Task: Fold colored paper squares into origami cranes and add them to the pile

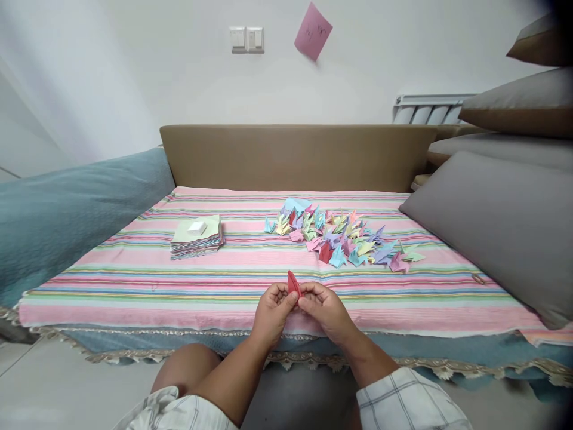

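A narrow piece of folded red paper (292,283) points upward between my two hands, just above the front part of the striped cloth. My left hand (274,309) pinches it from the left, thumb on the near side. From the right, my right hand (326,306) grips its lower part with thumb and fingers. The fingertips of both hands nearly meet and hide the paper's lower end. Beyond them, to the right, lies a spread of folded paper cranes (340,239) in several colours. A stack of square paper (197,242) sits to the left.
A small white box (197,227) rests on the paper stack. The striped cloth (134,280) covers the seat. Grey cushions (501,221) pile up at the right, a blue-covered armrest (89,203) stands at the left, and a brown backrest (290,156) runs behind.
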Available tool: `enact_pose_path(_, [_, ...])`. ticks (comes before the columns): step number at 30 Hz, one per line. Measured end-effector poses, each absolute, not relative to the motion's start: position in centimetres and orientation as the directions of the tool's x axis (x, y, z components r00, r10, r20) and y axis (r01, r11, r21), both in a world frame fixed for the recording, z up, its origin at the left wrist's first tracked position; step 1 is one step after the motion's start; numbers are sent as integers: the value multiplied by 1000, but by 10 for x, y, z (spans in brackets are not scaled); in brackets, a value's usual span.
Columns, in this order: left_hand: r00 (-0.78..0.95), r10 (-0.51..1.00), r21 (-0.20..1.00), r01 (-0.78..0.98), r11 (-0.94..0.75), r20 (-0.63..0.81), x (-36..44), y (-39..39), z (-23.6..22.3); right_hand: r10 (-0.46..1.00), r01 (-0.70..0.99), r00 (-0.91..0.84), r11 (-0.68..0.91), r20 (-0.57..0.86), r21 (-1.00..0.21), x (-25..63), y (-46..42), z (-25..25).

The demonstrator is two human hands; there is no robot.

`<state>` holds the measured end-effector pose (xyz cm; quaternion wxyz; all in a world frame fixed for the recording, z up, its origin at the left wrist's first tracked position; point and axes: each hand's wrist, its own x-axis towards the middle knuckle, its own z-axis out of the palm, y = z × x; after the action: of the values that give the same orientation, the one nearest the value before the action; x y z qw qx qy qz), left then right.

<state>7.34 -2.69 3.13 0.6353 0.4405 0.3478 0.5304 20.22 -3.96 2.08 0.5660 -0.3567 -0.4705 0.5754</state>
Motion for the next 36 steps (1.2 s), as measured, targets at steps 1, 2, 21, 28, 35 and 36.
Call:
enact_pose_path(1, [182, 983, 929, -367, 45, 24, 73, -27, 31, 987, -314, -106, 85, 124, -946, 202, -40, 21])
enact_pose_path(2, [172, 985, 928, -369, 42, 23, 73, -26, 30, 987, -306, -101, 90, 126, -948, 202, -40, 22])
enact_pose_path(21, [164, 981, 912, -409, -24, 99, 71, -22, 30, 985, -434, -24, 142, 169, -890, 201, -36, 6])
enact_pose_path(28, [78, 942, 933, -192, -306, 325, 69, -23, 29, 986, -493, -14, 136, 164, -860, 199, -38, 10])
enact_pose_path(35, [118, 906, 914, -60, -402, 407, 67, -27, 34, 983, -537, -109, 70, 151, -840, 202, -41, 12])
enact_pose_path(36, [120, 898, 906, -42, -421, 423, 67, -27, 35, 983, -543, -107, 70, 152, -837, 202, -41, 12])
